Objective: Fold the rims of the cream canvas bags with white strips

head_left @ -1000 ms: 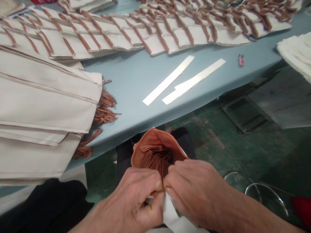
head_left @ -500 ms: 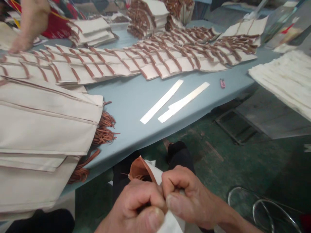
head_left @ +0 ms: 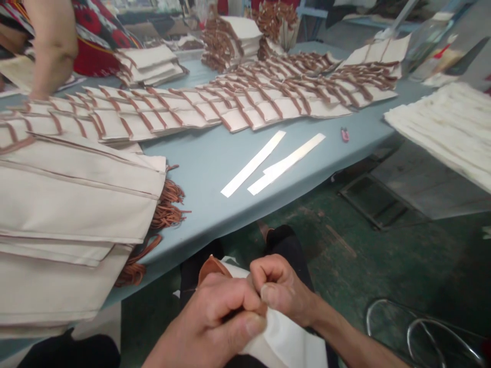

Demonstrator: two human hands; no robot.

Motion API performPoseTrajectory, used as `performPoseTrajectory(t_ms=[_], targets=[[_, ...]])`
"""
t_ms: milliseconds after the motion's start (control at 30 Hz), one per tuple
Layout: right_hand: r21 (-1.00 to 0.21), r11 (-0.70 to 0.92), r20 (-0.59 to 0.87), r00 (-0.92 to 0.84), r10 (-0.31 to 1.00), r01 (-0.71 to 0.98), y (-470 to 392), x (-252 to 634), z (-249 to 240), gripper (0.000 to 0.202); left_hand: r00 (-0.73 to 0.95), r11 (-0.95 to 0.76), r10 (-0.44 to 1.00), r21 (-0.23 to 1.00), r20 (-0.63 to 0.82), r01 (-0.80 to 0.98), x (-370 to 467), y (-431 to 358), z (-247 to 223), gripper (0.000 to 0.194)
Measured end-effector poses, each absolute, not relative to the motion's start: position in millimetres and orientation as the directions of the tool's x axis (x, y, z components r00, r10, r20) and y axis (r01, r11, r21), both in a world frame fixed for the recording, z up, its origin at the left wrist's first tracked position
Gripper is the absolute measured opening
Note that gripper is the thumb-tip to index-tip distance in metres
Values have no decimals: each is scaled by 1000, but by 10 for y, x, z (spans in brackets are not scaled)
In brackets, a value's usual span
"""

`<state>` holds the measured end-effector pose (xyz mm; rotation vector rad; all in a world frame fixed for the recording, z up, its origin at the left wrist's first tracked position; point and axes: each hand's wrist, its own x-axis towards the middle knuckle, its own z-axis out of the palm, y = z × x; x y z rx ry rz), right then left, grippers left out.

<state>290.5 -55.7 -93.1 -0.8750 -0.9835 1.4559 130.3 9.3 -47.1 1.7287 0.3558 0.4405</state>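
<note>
We pinch with both bare hands, which are close together over our lap. Our left hand (head_left: 226, 319) is closed, its thumb and curled index finger clamped on the edge of a white, cloth-like piece with an orange-brown inner side (head_left: 293, 340). Our right hand (head_left: 282, 291), just beside it, grips the same piece between thumb and bent index finger. The piece lies across our dark-trousered legs (head_left: 287, 250), partly hidden by our hands; its brown side curls up beyond our left hand, and its smooth white part spreads below our right.

In front of us stands a long table under a light blue cover (head_left: 199, 179). On it we see two pale, flat strips (head_left: 253, 164) (head_left: 287, 162) lying slantwise, a small pink object (head_left: 344, 135) to their right, and large cream fabric panels (head_left: 76, 199) with bundled brown cords (head_left: 169, 209) at the left. Behind them run overlapping rows of cream pieces with brown edges (head_left: 184, 110). A person's bare arm (head_left: 53, 46) reaches down at the far left. To our right are a stack of white, fluffy-edged sheets (head_left: 445, 125), a scuffed green floor (head_left: 326, 255) and curved metal tubing (head_left: 408, 327).
</note>
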Motion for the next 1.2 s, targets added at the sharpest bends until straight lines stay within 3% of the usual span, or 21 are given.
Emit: performPoseTrajectory(t_ms=[233, 400, 533, 633, 800, 1033, 1200], targets=[[-965, 68, 76, -24, 997, -253, -541, 2980, -963, 55, 829, -185, 493, 963, 263, -195, 1453, 104, -470, 53], [-986, 150, 150, 2, 989, -75, -586, 3067, -799, 33, 876, -164, 468, 985, 120, -47, 1264, 136, -545, 67], [-985, 169, 168, -14, 986, 33, -605, 3089, -708, 28, 845, -206, 535, 967, -16, 149, 1111, 126, -552, 75], [-966, 216, 214, -30, 976, 143, -584, 3107, -653, 29, 858, -182, 503, 958, -103, 222, 1101, 131, -475, 70], [-879, 358, 344, -103, 933, 313, -507, 3108, -586, 32, 874, -243, 478, 944, -84, 224, 1157, 138, -309, 62], [-846, 428, 393, -171, 904, 318, -448, 3117, -565, 30, 868, -255, 493, 944, -61, 211, 1192, 87, -168, 43], [-872, 384, 330, -216, 919, 303, -429, 3171, -557, 51, 854, -246, 514, 939, -84, 240, 1128, 89, -260, 40]])
